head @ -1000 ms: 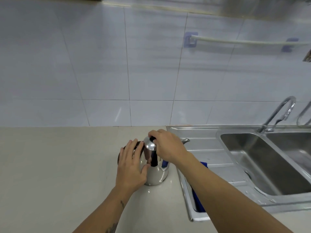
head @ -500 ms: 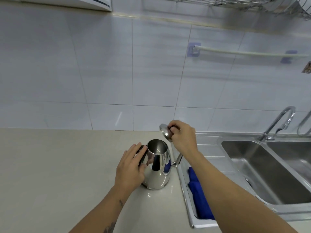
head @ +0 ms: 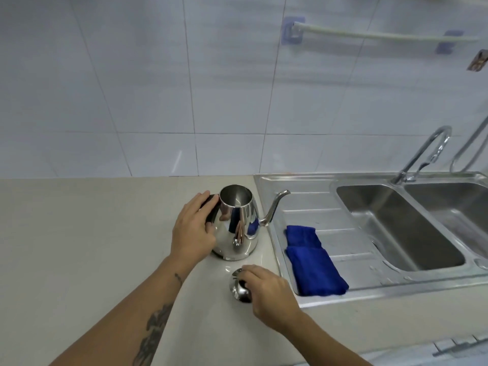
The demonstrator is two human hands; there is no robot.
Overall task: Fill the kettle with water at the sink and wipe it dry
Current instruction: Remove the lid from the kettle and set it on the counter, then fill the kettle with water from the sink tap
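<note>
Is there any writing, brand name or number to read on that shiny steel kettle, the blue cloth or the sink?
None can be read.
Shiny steel kettle: only reflections, no marking shows.
Folded blue cloth: plain.
Stainless steel sink: no stamp visible.
Small dark tag on the wall tiles: too blurred to read.

Colours and patterns: kettle, cloth, sink, desk, wall.

Mirror-polished silver steel kettle [head: 237, 228] with black handle [head: 211, 211]; its matching polished silver lid [head: 239, 291] has a black knob. Folded cloth [head: 311, 262]: solid deep blue. Double sink [head: 317, 196]: brushed grey steel, ribbed drainer. Desk [head: 79, 247]: plain pale beige. Wall tiles [head: 148, 88]: white, grey grout grid. Left forearm [head: 155, 331]: dark tattoo pattern.
</note>
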